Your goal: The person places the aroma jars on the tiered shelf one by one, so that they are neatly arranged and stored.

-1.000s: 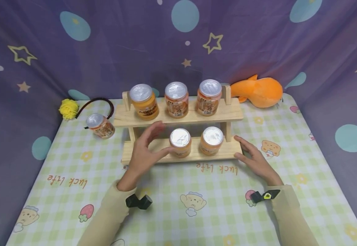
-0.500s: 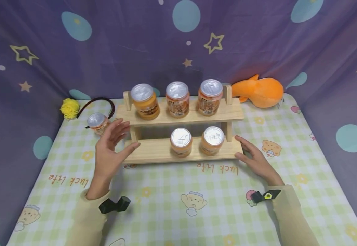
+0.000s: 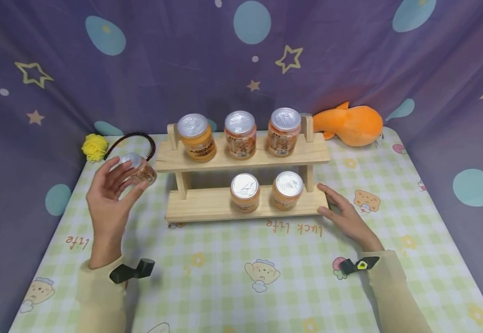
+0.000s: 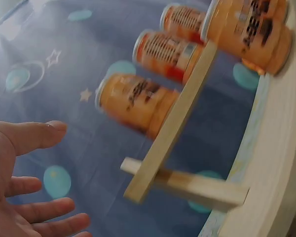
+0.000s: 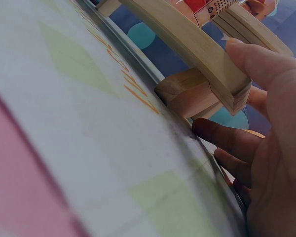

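My left hand (image 3: pixel 110 192) spread open around the loose jar (image 3: pixel 138 168); right hand (image 3: pixel 343 215), flat, steadied the rack (image 3: pixel 241 159).

rack (image 3: pixel 241 157): pale matt wood | jar lids (image 3: pixel 244 186): shiny metal | tablecloth (image 3: pixel 233 273): smooth

We see a table (image 3: pixel 233 296) under a green checked cloth printed with bears and strawberries. On it stands a two-tier wooden rack (image 3: pixel 208 208), with three orange jars on the upper shelf and two on the lower one, towards its right end. Left of the rack, a sixth jar (image 3: pixel 141 170) lies tilted on the cloth, and behind it sit a dark headband (image 3: pixel 131 136) and a yellow pompom (image 3: pixel 94 147). An orange plush (image 3: pixel 351 124) lies at the back right.
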The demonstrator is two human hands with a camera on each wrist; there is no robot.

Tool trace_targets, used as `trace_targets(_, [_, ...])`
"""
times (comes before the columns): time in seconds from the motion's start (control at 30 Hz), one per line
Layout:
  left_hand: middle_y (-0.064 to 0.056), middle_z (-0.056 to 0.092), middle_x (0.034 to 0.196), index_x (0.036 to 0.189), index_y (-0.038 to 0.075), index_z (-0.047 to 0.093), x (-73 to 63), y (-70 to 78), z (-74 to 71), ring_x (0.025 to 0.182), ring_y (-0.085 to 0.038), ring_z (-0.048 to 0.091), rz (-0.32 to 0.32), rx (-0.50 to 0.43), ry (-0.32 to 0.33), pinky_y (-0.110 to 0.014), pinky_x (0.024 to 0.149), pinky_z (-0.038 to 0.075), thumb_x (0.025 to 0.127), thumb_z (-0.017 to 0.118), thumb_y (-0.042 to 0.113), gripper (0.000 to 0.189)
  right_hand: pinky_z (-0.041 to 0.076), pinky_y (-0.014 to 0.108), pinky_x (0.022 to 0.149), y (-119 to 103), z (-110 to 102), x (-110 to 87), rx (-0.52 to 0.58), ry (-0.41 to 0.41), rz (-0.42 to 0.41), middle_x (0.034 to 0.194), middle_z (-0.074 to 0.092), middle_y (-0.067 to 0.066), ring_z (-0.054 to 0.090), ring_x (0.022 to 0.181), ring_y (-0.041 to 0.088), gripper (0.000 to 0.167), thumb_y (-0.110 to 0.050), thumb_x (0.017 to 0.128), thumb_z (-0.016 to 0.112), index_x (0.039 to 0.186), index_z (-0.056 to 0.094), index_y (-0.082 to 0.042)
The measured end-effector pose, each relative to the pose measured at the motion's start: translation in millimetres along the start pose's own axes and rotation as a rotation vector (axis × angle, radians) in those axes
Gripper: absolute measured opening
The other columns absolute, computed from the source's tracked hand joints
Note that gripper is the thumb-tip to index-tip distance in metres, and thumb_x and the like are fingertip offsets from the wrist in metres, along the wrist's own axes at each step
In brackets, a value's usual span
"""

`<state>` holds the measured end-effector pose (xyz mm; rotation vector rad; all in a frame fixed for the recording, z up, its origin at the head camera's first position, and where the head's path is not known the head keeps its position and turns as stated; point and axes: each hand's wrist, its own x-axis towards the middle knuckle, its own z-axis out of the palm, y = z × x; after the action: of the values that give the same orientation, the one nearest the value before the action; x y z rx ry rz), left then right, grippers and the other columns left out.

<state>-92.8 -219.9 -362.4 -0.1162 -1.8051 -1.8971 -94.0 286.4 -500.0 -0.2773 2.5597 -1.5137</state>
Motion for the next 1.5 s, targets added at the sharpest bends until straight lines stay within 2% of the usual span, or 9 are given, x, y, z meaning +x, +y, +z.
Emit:
trace_targets(0.03, [-0.003,0.073,0.117,0.134,0.004,0.059,2.1,-0.7,-2.5,0.105,-0.012,0.07,-0.017,0.016,0.03,-0.017,0.087,0.053,0.075,0.072,-0.022,0.066,0.024,0.06,0.119,-0.4,0.1,0.0,0.005,-0.002,-0.001,0.16,0.038,0.017,0.04,0.144,0.042,0.066,-0.022,0.099,0.063,0.158,0.032,-0.021])
trace_targets(0.13, [-0.003,0.073,0.116,0.133,0.007,0.061,8.5,-4.1,-10.5,0.105,-0.013,0.07,-0.055,0.058,0.111,-0.017,0.087,0.053,0.075,0.074,-0.019,0.064,0.023,0.062,0.118,-0.3,-0.3,0.2,0.009,-0.003,-0.003,0.16,0.038,0.018,0.04,0.144,0.042,0.066,-0.021,0.099,0.062,0.158,0.031,-0.02])
trace_targets(0.33, [0.001,0.073,0.114,0.132,0.01,0.062,21.4,-14.3,-27.1,0.105,-0.013,0.069,-0.088,0.131,0.223,-0.017,0.087,0.052,0.076,0.079,-0.01,0.062,0.026,0.053,0.12,-1.2,-1.3,-0.2,-0.01,0.004,0.009,0.159,0.04,0.016,0.041,0.144,0.04,0.066,-0.022,0.1,0.062,0.158,0.032,-0.022])
trace_targets(0.77, [0.011,0.068,0.108,0.128,0.018,0.065,47.8,-52.1,-51.6,0.101,-0.004,0.062,-0.201,0.274,0.342,-0.018,0.086,0.045,0.072,0.084,-0.002,0.063,0.024,0.06,0.119,-0.7,-0.1,-1.5,0.008,0.006,0.01,0.161,0.038,0.014,0.04,0.144,0.041,0.066,-0.022,0.1,0.062,0.158,0.032,-0.021])
trace_targets(0.9, [0.014,0.066,0.107,0.127,0.02,0.065,53.9,-65.1,-53.6,0.101,-0.003,0.06,-0.227,0.317,0.343,-0.019,0.086,0.043,0.073,0.084,0.001,0.061,0.025,0.057,0.12,-0.2,-0.5,-1.8,0.004,0.006,0.008,0.161,0.037,0.015,0.04,0.144,0.041,0.066,-0.023,0.1,0.062,0.158,0.032,-0.02])
trace_targets(1.13, [0.01,0.062,0.108,0.126,0.018,0.063,62.4,-87.0,-48.9,0.105,-0.01,0.057,-0.3,0.217,0.316,-0.015,0.083,0.046,0.074,0.081,-0.004,0.06,0.028,0.025,0.121,0.3,-2.0,-0.9,-0.008,0.008,0.001,0.161,0.038,0.014,0.041,0.144,0.039,0.065,-0.022,0.1,0.062,0.158,0.032,-0.02])
trace_targets(1.33, [0.004,0.062,0.111,0.127,0.017,0.062,64.2,-104.2,-45.1,0.104,-0.008,0.056,-0.271,0.18,0.302,-0.015,0.082,0.045,0.077,0.079,-0.004,0.058,0.025,0.006,0.111,0.6,-1.2,-0.4,0.012,0.004,-0.015,0.161,0.038,0.013,0.042,0.144,0.036,0.065,-0.02,0.099,0.063,0.157,0.033,-0.021])
trace_targets(1.4, [0.006,0.063,0.109,0.128,0.017,0.062,64.4,-109.8,-44.4,0.101,-0.006,0.057,-0.268,0.178,0.294,-0.015,0.081,0.044,0.077,0.079,-0.004,0.059,0.025,0.005,0.11,1.2,-0.9,-0.2,0.012,0.004,-0.02,0.161,0.038,0.014,0.043,0.144,0.035,0.065,-0.019,0.099,0.063,0.157,0.033,-0.021])
trace_targets(1.5, [0.01,0.063,0.106,0.131,0.017,0.06,64.6,-116.9,-43.3,0.096,-0.004,0.057,-0.282,0.18,0.278,-0.015,0.08,0.043,0.077,0.079,-0.004,0.061,0.027,0.011,0.114,1.2,-0.7,0.0,0.012,0.002,-0.017,0.16,0.039,0.014,0.043,0.144,0.035,0.065,-0.021,0.1,0.062,0.157,0.032,-0.023])
